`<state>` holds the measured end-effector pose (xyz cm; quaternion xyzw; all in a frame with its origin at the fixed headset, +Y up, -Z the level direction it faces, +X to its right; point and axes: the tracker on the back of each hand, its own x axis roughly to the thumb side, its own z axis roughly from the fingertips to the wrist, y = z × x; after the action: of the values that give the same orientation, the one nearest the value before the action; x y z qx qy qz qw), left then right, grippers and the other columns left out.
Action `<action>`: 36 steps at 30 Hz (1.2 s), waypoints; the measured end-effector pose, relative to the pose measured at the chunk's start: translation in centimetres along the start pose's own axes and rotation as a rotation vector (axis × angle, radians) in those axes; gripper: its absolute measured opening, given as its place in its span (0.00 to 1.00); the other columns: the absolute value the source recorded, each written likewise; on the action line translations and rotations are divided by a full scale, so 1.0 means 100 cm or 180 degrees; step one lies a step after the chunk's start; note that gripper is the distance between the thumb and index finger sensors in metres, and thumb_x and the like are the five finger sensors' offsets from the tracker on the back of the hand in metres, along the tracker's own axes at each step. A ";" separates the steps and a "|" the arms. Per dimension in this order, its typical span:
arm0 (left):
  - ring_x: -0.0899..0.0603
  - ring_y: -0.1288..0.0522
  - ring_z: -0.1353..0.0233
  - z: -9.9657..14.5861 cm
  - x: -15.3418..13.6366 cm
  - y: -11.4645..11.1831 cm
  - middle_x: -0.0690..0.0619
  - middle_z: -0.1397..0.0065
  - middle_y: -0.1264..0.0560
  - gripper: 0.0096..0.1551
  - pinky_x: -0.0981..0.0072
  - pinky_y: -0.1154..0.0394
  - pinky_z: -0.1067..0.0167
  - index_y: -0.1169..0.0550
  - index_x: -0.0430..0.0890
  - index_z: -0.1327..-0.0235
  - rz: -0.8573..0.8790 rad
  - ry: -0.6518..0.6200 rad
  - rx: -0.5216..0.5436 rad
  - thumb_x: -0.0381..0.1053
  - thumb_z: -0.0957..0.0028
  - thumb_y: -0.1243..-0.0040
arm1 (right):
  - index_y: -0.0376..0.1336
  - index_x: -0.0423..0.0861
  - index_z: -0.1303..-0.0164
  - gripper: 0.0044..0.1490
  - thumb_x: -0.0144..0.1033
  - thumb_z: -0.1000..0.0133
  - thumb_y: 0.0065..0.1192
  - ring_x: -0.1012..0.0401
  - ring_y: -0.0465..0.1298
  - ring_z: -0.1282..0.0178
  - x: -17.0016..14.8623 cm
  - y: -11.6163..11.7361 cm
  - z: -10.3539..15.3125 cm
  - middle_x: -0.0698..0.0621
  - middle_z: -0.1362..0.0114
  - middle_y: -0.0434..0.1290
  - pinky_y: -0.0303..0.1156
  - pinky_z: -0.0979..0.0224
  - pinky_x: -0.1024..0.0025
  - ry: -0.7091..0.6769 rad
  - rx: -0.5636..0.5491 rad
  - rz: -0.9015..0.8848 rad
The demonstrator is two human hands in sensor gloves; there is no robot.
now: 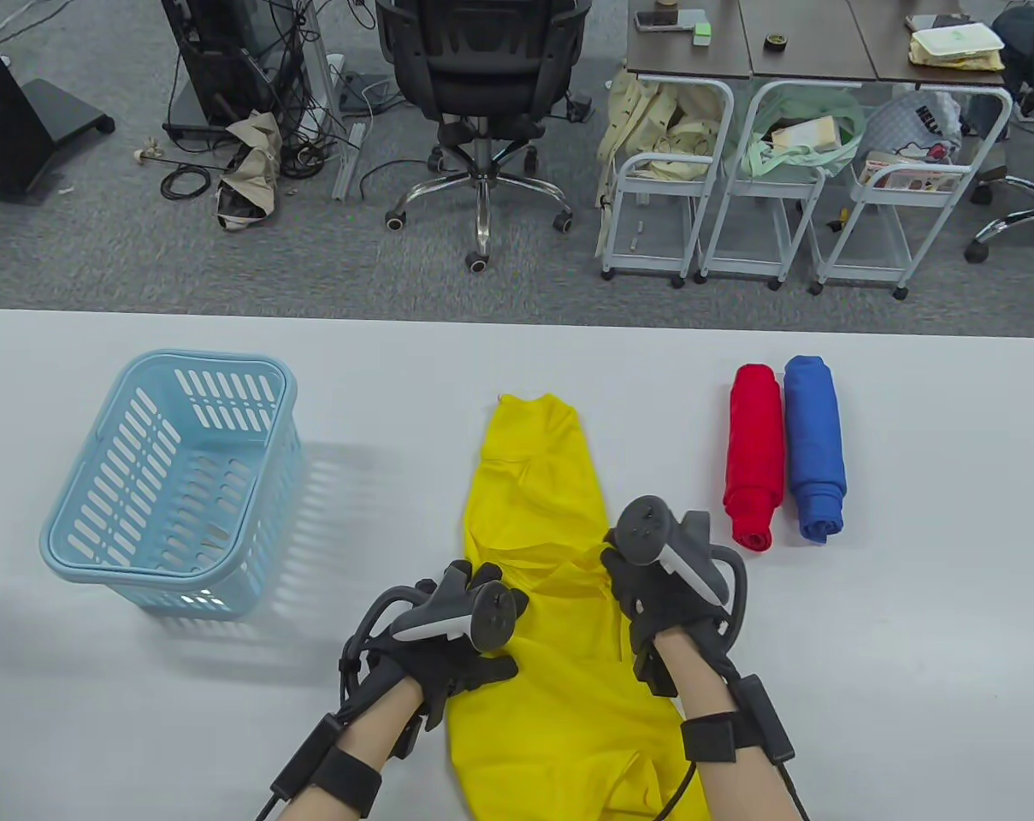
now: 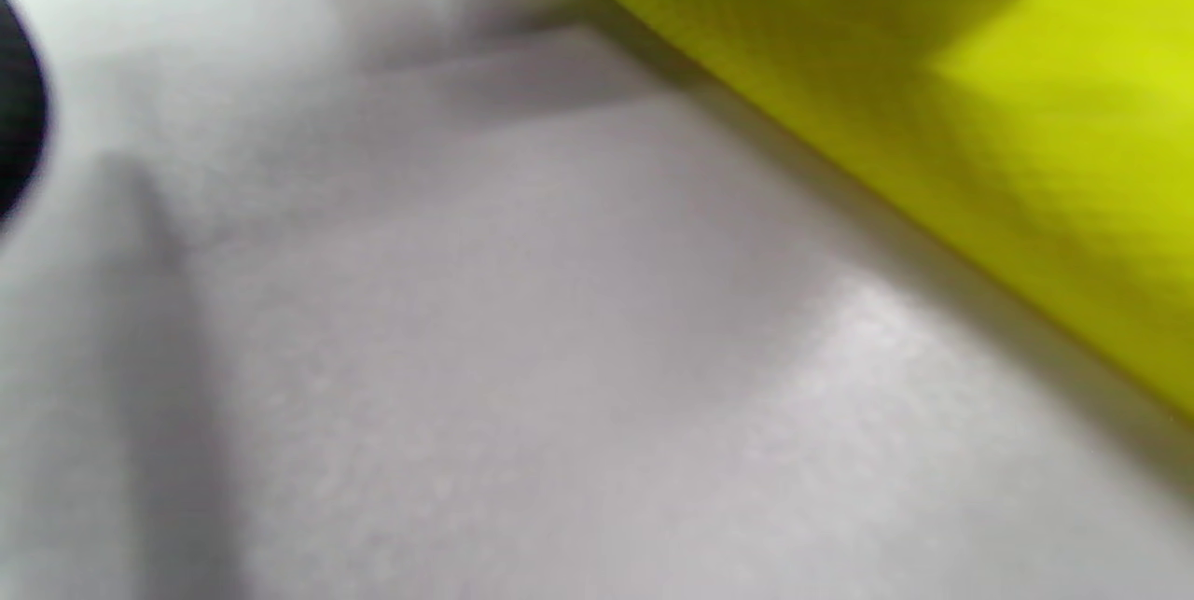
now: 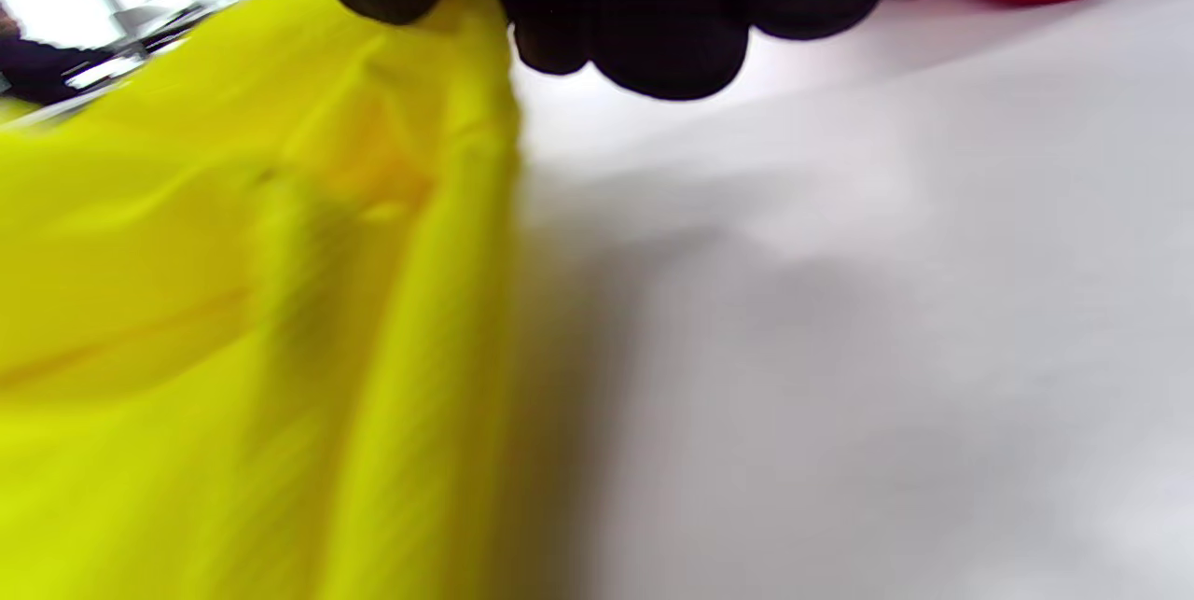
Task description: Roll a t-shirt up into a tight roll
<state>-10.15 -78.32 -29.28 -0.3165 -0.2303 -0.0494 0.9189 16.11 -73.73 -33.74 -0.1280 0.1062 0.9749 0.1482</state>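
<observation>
None of the yellow t-shirt (image 1: 551,599) had been rolled at this moment, as far as could be judged. It lay on the white table (image 1: 867,667), folded lengthwise into a long narrow strip that ran from the near edge, between the two forearms, to a narrower end at mid-table. No coil was to be seen at either end, and wrinkles and a diagonal crease were left across the middle. The narrowing fold was therefore judged done or nearly done, and the whole rolling stage was judged still to come.

The strip was held at both long edges, roughly halfway along its length. The right edge was pinched by the right hand (image 1: 653,590); in the right wrist view the cloth was seen gathered under its curled fingertips (image 3: 644,49) and lifted slightly off the table. The left hand (image 1: 457,633) was laid on the left edge, with at least one finger stretched flat over the cloth; whether the fabric was gripped by it could not be told, since the left wrist view was blurred and the fingers were hidden under the tracker.

Just to the right of the shirt, a red roll (image 1: 754,453) and a blue roll (image 1: 814,445) had been laid side by side, touching. A light blue slotted plastic basket (image 1: 80,530) stood well apart on the left.
</observation>
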 end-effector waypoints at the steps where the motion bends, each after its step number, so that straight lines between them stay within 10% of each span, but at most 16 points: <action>1: 0.30 0.67 0.15 0.000 0.000 0.000 0.48 0.12 0.71 0.45 0.30 0.58 0.23 0.65 0.62 0.18 -0.0004 0.0002 -0.0002 0.72 0.40 0.66 | 0.64 0.49 0.35 0.23 0.47 0.36 0.55 0.55 0.76 0.39 -0.008 -0.003 0.001 0.47 0.29 0.69 0.70 0.33 0.53 0.0203 -0.0094 0.0057; 7: 0.29 0.67 0.15 0.001 0.001 0.001 0.48 0.13 0.71 0.45 0.30 0.57 0.23 0.65 0.62 0.18 -0.0021 0.0010 -0.0009 0.72 0.40 0.66 | 0.71 0.48 0.43 0.23 0.50 0.39 0.56 0.57 0.81 0.46 -0.036 -0.009 -0.001 0.47 0.36 0.76 0.74 0.40 0.55 0.0454 0.0476 0.0217; 12: 0.29 0.67 0.15 0.001 0.001 0.001 0.48 0.13 0.71 0.45 0.30 0.57 0.23 0.65 0.61 0.18 -0.0021 0.0014 -0.0010 0.72 0.40 0.66 | 0.64 0.50 0.30 0.26 0.43 0.38 0.57 0.51 0.73 0.33 0.003 -0.017 0.014 0.46 0.24 0.66 0.67 0.30 0.50 -0.0813 0.0536 0.0218; 17: 0.29 0.66 0.15 0.001 0.001 0.002 0.48 0.12 0.71 0.45 0.30 0.57 0.23 0.65 0.62 0.18 -0.0025 0.0016 -0.0006 0.72 0.41 0.66 | 0.51 0.56 0.17 0.34 0.40 0.37 0.50 0.45 0.47 0.10 0.043 0.023 0.024 0.52 0.11 0.50 0.50 0.19 0.42 -0.1799 0.1147 -0.0029; 26: 0.29 0.66 0.15 0.002 0.002 0.001 0.48 0.13 0.71 0.45 0.30 0.57 0.23 0.65 0.62 0.18 -0.0019 0.0023 -0.0043 0.73 0.41 0.65 | 0.36 0.43 0.14 0.44 0.50 0.37 0.36 0.38 0.43 0.13 0.007 0.026 0.001 0.37 0.13 0.42 0.46 0.21 0.38 -0.0119 0.0881 0.0875; 33: 0.29 0.66 0.15 0.002 0.001 0.001 0.48 0.13 0.71 0.45 0.30 0.58 0.23 0.65 0.62 0.18 -0.0001 0.0020 -0.0049 0.73 0.41 0.65 | 0.38 0.44 0.14 0.42 0.48 0.36 0.37 0.38 0.45 0.14 0.000 0.006 0.011 0.38 0.13 0.43 0.49 0.22 0.40 -0.0107 0.0715 0.0578; 36: 0.30 0.66 0.15 0.002 0.001 0.001 0.49 0.13 0.71 0.45 0.30 0.58 0.23 0.65 0.62 0.18 0.0005 0.0023 -0.0048 0.73 0.41 0.65 | 0.41 0.51 0.14 0.39 0.45 0.37 0.41 0.42 0.42 0.11 0.012 0.006 0.015 0.45 0.11 0.41 0.46 0.20 0.39 -0.0966 0.0959 0.0358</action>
<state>-10.09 -78.11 -29.17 -0.3233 -0.2264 -0.0515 0.9174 14.47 -73.55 -32.55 0.0499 0.2341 0.9628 0.1254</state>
